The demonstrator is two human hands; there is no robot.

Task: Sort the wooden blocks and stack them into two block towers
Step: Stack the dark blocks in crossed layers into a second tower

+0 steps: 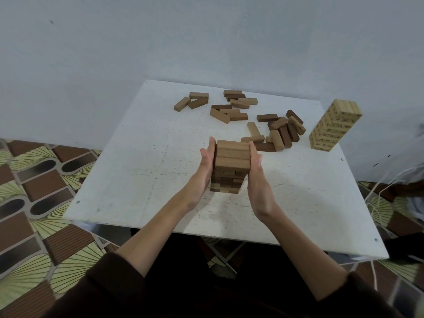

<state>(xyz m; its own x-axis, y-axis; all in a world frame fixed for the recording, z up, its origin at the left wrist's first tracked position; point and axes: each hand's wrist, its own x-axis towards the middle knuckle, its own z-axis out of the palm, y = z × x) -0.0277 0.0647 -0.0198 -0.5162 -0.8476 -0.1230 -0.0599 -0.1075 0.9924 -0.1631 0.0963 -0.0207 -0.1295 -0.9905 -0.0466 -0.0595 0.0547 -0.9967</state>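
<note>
Pale blue-grey wall (206,37) behind; patterned floor (34,203) of brown and green tiles on both sides. White square table (137,168), speckled, with screw heads at the corners. Brown tower (230,166) stands near table centre, several layers high, top layer of three blocks lying side by side. Left hand (204,166) flat against the tower's 9 o'clock face, fingers straight and together, thumb apart from them. Right hand (258,171) flat against the 3 o'clock face, fingers likewise straight and together, thumb held out. Both palms face inward, the tower pressed between them; neither hand curls round any block. Dark sleeves (103,290) pushed back up the forearms. Loose blocks (229,109) lie scattered from 11 to 2 o'clock of the brown tower, in mixed light and dark brown: a small group at 11, a cluster at 12, and a denser heap (284,131) at 2, some leaning on each other; the nearest of them lie just beside the right fingertips. Light tower (335,127), pale wood with dark printed marks on the block sides, stands near the table's edge at 3 o'clock, well apart from the hands. White cords (376,203) hang off beyond that edge.
</note>
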